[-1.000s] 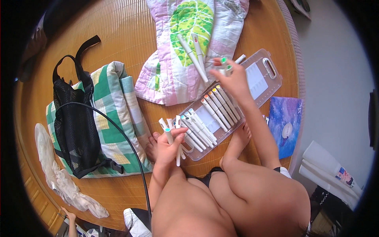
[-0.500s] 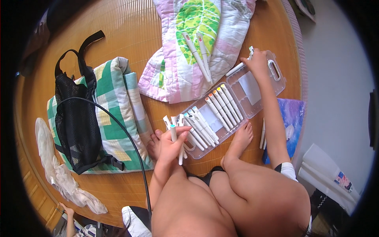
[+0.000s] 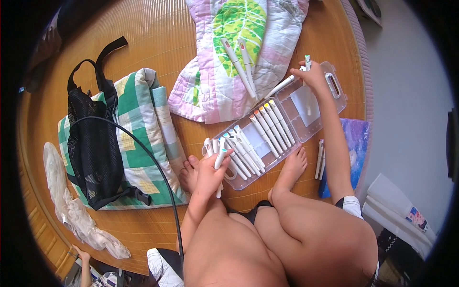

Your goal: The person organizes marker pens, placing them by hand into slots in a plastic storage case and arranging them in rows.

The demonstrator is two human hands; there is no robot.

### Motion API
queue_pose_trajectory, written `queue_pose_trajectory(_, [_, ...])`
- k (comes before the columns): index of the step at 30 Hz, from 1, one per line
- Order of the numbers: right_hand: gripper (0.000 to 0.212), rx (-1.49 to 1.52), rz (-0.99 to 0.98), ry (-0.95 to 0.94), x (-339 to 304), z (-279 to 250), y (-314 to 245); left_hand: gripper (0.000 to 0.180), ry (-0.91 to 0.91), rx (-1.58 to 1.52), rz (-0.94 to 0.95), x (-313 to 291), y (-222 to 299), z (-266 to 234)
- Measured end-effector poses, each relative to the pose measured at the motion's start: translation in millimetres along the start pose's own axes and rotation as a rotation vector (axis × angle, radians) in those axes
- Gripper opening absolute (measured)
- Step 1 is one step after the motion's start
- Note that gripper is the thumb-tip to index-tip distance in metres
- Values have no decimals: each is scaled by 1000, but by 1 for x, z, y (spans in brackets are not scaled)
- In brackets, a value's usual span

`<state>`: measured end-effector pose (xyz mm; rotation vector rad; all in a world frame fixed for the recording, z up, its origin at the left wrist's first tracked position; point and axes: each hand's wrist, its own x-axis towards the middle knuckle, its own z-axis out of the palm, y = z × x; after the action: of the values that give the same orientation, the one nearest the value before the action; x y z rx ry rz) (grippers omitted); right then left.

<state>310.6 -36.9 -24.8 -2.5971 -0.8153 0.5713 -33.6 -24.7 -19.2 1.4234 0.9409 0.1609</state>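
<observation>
My left hand (image 3: 206, 178) is closed around several white markers, one of them a turquoise-tipped marker (image 3: 221, 159) tilted up between thumb and fingers. It hovers at the left end of a clear plastic case (image 3: 268, 170). Inside the case stand blue-tipped markers (image 3: 246, 152) on the left and orange-to-yellow-tipped markers (image 3: 270, 130) on the right. Over the opened clear lid (image 3: 326, 114), my right hand (image 3: 314, 78) pinches a green-tipped white marker (image 3: 307, 60). Another white marker (image 3: 279, 87) lies along the lid's far left edge, close to its fingers.
Two white markers (image 3: 240, 68) lie on a pink and green quilt (image 3: 185, 98). More markers (image 3: 320, 160) rest beside a purple-blue printed item (image 3: 354, 131). At left are a checked folded quilt (image 3: 136, 158), a black mesh bag (image 3: 95, 148), a cable (image 3: 160, 170) and a crumpled plastic bag (image 3: 79, 222).
My left hand has shifted slightly right, and its turquoise-tipped marker now leans to the right. The right hand has moved a little, its green-tipped marker now more upright.
</observation>
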Motion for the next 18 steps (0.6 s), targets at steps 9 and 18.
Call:
queue_pose_trajectory(9, [32,769,-245,-596,-115,-46,-88,23,141,-101,126,-4,38,-5])
queue_pose_trajectory(18, [32,947,-428,-882,-137,-29,-98,28,9,-46,343,3,62,-6])
